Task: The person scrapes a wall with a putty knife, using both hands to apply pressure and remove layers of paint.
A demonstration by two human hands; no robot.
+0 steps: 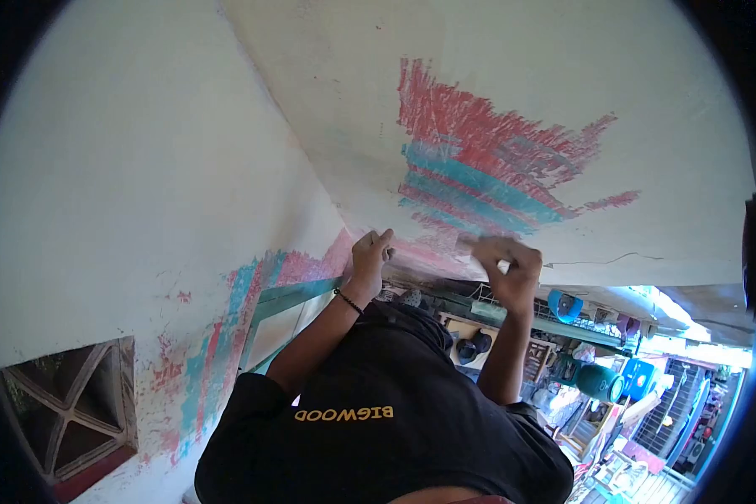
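left hand (pixel 370 259): raised to the white surface, fingers curled in, knuckles against it. A small grey bit shows at the fingertips; can't tell if it's gripped.
right hand (pixel 506 260): also up at the surface, motion-blurred, fingers bent. Can't tell whether it's open or holding anything.
hand spacing: near each other but apart, both on the same faded pink strip.
paint patch (pixel 479 160): red and teal streaks, scratchy and worn, on the surface just above both hands. Its lower edge fades to pale pink where the hands are.
surface (pixel 563 50): white plaster slanting across the top of view, bare around the patch.
crack (pixel 613 259): thin line in the plaster, right of the right hand.
side wall (pixel 126 168): white, meets the surface along a slanted fold left of the hands.
smears (pixel 227 336): more red and teal low on the side wall, left of the left arm.
bracelet (pixel 349 301): dark band on the left wrist.
shirt (pixel 378 428): black with yellow lettering, fills the bottom centre.
vent (pixel 67 412): lattice opening with a red frame, bottom left.
beam (pixel 294 296): teal, runs behind the left forearm.
barrels (pixel 622 378): blue and green, among clutter at lower right, well apart from the hands.
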